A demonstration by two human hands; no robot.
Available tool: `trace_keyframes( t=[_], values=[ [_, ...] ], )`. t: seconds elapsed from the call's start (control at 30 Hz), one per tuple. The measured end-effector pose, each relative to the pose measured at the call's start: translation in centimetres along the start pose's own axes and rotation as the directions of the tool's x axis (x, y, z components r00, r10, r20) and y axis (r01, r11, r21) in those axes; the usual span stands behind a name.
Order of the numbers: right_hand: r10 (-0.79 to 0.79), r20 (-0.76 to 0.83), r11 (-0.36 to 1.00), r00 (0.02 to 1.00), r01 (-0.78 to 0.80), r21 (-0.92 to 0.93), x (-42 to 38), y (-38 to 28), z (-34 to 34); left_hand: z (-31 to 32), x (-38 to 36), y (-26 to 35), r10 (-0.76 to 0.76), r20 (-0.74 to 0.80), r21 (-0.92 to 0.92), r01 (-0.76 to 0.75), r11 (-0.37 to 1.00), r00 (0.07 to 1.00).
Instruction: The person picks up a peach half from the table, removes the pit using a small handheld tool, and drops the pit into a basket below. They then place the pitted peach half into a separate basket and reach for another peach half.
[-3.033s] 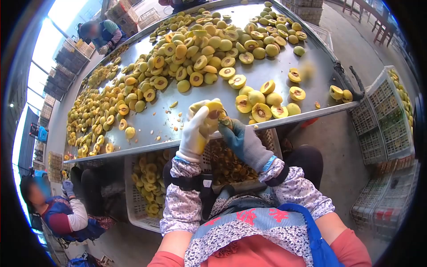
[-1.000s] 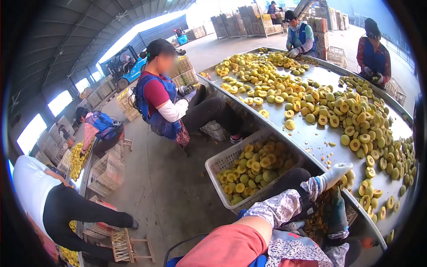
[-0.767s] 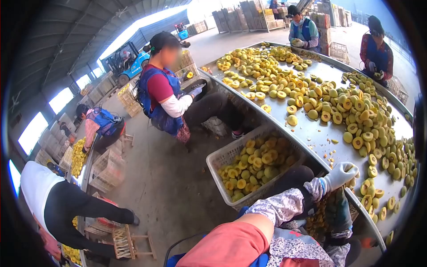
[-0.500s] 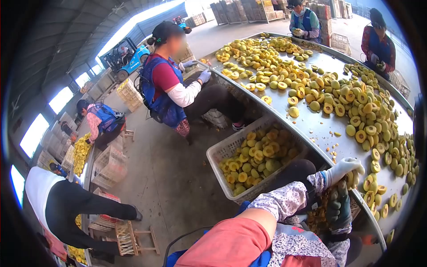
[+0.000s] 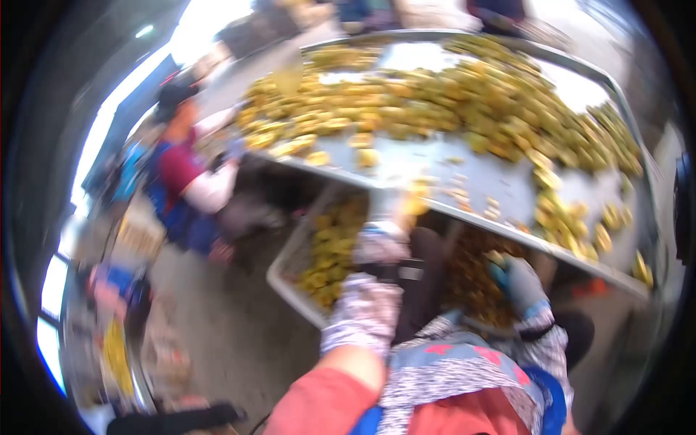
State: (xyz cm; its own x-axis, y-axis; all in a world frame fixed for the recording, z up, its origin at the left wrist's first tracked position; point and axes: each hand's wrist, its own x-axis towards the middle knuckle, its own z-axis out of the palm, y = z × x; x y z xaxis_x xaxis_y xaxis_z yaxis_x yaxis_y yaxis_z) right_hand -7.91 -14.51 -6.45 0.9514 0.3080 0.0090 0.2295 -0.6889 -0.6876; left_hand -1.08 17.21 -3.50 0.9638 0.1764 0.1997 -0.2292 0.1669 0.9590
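My left hand (image 5: 386,208), in a white glove, is at the near edge of the metal table (image 5: 500,174), smeared by motion. Yellow fruit pieces (image 5: 417,197) show at its fingers, which look closed around them. My right hand (image 5: 520,284), in a grey-green glove, is lower, over a container of brown scraps (image 5: 471,279). Its fingers are curled; a small pale piece shows at their tips, too blurred to name. Halved yellow-green fruit (image 5: 500,109), plum-like, lies heaped across the table.
Left of my knees a white crate (image 5: 290,293) holds more fruit halves. A person in a blue vest (image 5: 174,174) sits at the table's left end. Other people stand blurred at its far side. The table's raised rim (image 5: 536,235) runs before me.
My view has swung right. My hands have parted: the left is now at the table edge with fruit, the right over the scraps. Earlier they were together at a fruit by the rim.
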Motion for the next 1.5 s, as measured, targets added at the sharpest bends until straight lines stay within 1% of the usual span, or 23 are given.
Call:
trace_keyframes(
  t=[0.03,0.07,0.1,0.13,0.2,0.3,0.43,0.47,0.5,0.53,0.63,0.7,0.73,0.77,0.8,0.87,0.93,0.97,1.07,1.13,1.17,1.37,1.5],
  values=[
    [0.041,-0.024,0.994,0.999,-0.043,-0.1,-0.4,-2.4,-1.5,-0.9,0.0,2.7,0.076,-0.081,0.523,-0.023,0.852,0.994],
    [0.036,-0.068,0.991,0.997,-0.045,-0.122,-0.5,-1.4,-0.9,-1.7,-0.1,4.3,-0.017,-0.23,0.88,0.215,0.423,0.973],
    [0.043,-0.053,0.992,0.998,-0.05,-0.119,-0.8,-1.6,-1.4,-1.3,-1.0,5.2,0.07,-0.314,0.812,0.229,0.537,0.947],
    [0.054,-0.051,0.992,0.997,-0.059,-0.113,-0.4,-1.1,-1.0,-1.5,-0.2,4.9,0.19,-0.313,0.843,0.18,0.507,0.931],
    [0.038,-0.07,0.999,0.997,-0.04,-0.027,-0.6,-2.0,-1.9,0.6,1.3,4.1,0.231,-0.305,0.737,0.075,0.672,0.924],
    [0.176,0.047,0.983,0.983,-0.173,-0.058,0.0,-2.5,-3.1,9.0,2.7,3.0,-0.051,0.063,0.521,0.011,0.853,0.997],
    [0.138,0.067,0.99,0.988,-0.135,-0.05,-0.2,-0.9,-2.4,20.6,3.8,-0.5,-0.275,0.375,0.705,-0.081,0.704,0.885],
    [0.099,0.039,0.995,0.994,-0.097,-0.036,-0.2,-0.5,-2.2,21.8,4.6,-4.1,-0.333,0.45,0.638,-0.037,0.769,0.828],
    [0.207,0.163,0.977,0.965,-0.197,-0.077,-0.2,-1.7,-4.1,23.9,4.1,-3.8,-0.38,0.48,0.752,-0.148,0.642,0.791],
    [0.217,0.158,0.975,0.963,-0.207,-0.075,-0.2,-1.7,-4.6,25.7,3.4,-3.9,-0.308,0.529,0.82,-0.383,0.425,0.791],
    [0.299,0.22,0.953,0.928,-0.278,-0.122,-0.5,-0.9,-5.0,26.8,3.4,-6.5,-0.234,0.574,0.811,-0.508,0.289,0.784],
    [0.273,0.178,0.955,0.945,-0.245,-0.166,-0.6,-0.3,-5.0,25.4,4.6,-6.5,-0.327,0.603,0.741,-0.36,0.566,0.728],
    [0.273,0.179,0.955,0.945,-0.245,-0.166,-0.8,-0.3,-5.6,24.4,4.9,-6.5,-0.327,0.603,0.741,-0.359,0.567,0.728],
    [0.249,0.156,0.968,0.956,-0.241,-0.071,-0.8,-0.6,-6.5,23.1,4.9,-6.4,-0.339,0.548,0.6,-0.078,0.796,0.765],
    [0.226,0.132,0.973,0.965,-0.231,0.026,-0.7,-0.9,-7.2,22.2,4.6,-5.8,-0.372,0.492,0.359,0.205,0.91,0.787],
    [0.235,0.052,0.953,0.971,-0.241,0.183,0.1,-1.1,-6.6,20.9,3.7,-3.8,-0.372,0.303,0.278,0.292,0.915,0.878],
    [0.275,-0.189,0.778,0.943,-0.103,0.619,1.5,-0.7,-4.6,19.7,2.9,-3.7,-0.321,0.268,0.187,0.277,0.942,0.908],
    [0.247,-0.227,0.762,0.942,-0.045,0.646,1.9,-1.0,-4.4,19.4,2.4,-3.6,-0.276,0.243,0.125,0.252,0.959,0.93],
    [0.235,-0.253,0.818,0.939,-0.05,0.573,3.2,-0.6,-2.4,19.5,0.0,-2.8,-0.123,0.232,0.11,0.099,0.989,0.965],
    [0.27,-0.221,0.839,0.937,-0.116,0.532,3.3,-1.1,-2.5,19.9,-1.1,-1.8,-0.362,0.347,-0.306,0.47,0.828,0.865],
    [0.303,-0.19,0.856,0.934,-0.179,0.486,3.3,-1.4,-2.5,19.8,-1.4,-1.3,-0.397,0.367,-0.368,0.523,0.769,0.841],
    [0.249,-0.166,0.853,0.954,-0.136,0.503,3.9,-2.4,-1.7,19.5,-0.9,-1.2,-0.359,0.159,-0.462,0.391,0.796,0.92],
    [0.243,-0.134,0.813,0.961,-0.126,0.569,4.0,-3.0,-2.0,19.2,-1.1,-0.8,-0.349,0.264,-0.502,0.437,0.747,0.899]
  ],
)
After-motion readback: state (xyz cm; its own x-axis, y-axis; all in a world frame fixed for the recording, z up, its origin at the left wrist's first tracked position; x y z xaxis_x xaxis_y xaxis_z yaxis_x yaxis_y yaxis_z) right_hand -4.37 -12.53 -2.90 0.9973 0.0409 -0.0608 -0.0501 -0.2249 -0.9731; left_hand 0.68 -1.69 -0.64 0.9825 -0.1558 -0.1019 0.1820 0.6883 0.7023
